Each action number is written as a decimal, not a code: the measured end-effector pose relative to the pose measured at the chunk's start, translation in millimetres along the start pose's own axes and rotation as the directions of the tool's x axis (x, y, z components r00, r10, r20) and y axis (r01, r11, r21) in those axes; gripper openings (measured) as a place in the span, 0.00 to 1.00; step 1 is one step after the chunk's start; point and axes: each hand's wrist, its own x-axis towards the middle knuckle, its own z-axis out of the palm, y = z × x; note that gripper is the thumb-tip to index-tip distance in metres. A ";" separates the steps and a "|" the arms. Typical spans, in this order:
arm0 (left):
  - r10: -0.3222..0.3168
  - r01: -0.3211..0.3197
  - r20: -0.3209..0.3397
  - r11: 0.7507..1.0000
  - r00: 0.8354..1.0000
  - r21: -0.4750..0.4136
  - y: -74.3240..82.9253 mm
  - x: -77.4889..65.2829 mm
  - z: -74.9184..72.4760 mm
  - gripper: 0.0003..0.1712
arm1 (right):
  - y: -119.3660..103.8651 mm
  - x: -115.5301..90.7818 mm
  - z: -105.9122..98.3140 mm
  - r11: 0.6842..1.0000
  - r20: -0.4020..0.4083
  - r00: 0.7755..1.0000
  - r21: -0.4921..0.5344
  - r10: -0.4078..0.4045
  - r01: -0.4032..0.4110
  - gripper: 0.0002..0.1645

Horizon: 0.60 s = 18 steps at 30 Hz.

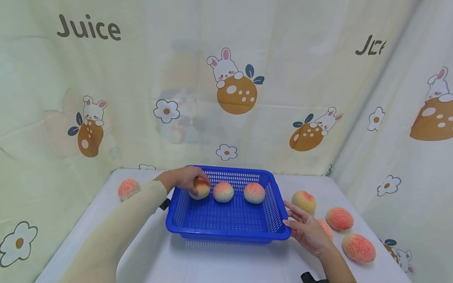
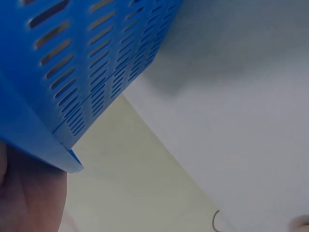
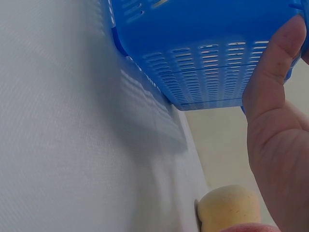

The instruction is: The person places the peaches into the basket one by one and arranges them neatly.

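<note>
A blue plastic basket [image 1: 226, 234] with slotted walls stands in the middle of the white table. Inside it, along the back, is a row of peaches: the left peach [image 1: 202, 189], the middle peach [image 1: 223, 192] and the right peach [image 1: 254, 193]. My left hand [image 1: 185, 178] reaches over the left rim and grips the left peach from above, its fingers curled over the fruit. At the opposite side, my right hand [image 1: 307, 227] holds the basket's right rim. The right wrist view shows its thumb [image 3: 277, 65] against the basket's edge; the other fingers are mostly hidden.
Right of the basket lie several more peaches: a yellow one [image 1: 304, 201], two pink rough ones [image 1: 339, 219], and one [image 1: 325, 228] partly behind my right hand. Another pink peach [image 1: 129, 189] lies at the table's left. A printed curtain [image 1: 191, 78] hangs behind the table.
</note>
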 end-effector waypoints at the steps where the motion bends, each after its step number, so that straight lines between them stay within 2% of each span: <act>1: -0.005 0.005 0.003 1.000 1.000 0.000 0.1 0.4 0.2 0.27 | 0.2 0.1 0.1 1.000 -0.002 1.000 -0.002 -0.002 0.002 0.46; 5: -0.022 0.021 0.010 1.000 1.000 0.021 -0.3 2.0 1.8 0.27 | 0.3 0.1 -0.2 1.000 0.005 1.000 -0.004 -0.003 0.003 0.46; 13: 0.061 -0.061 0.002 0.993 0.998 0.106 -2.6 3.1 3.9 0.24 | -0.3 0.4 -1.2 1.000 0.009 1.000 -0.004 -0.006 0.006 0.46; 18: 0.058 -0.057 -0.015 0.996 0.998 0.074 -1.2 -1.0 1.5 0.25 | -1.7 0.6 -1.1 1.000 0.004 1.000 -0.011 0.003 -0.003 0.46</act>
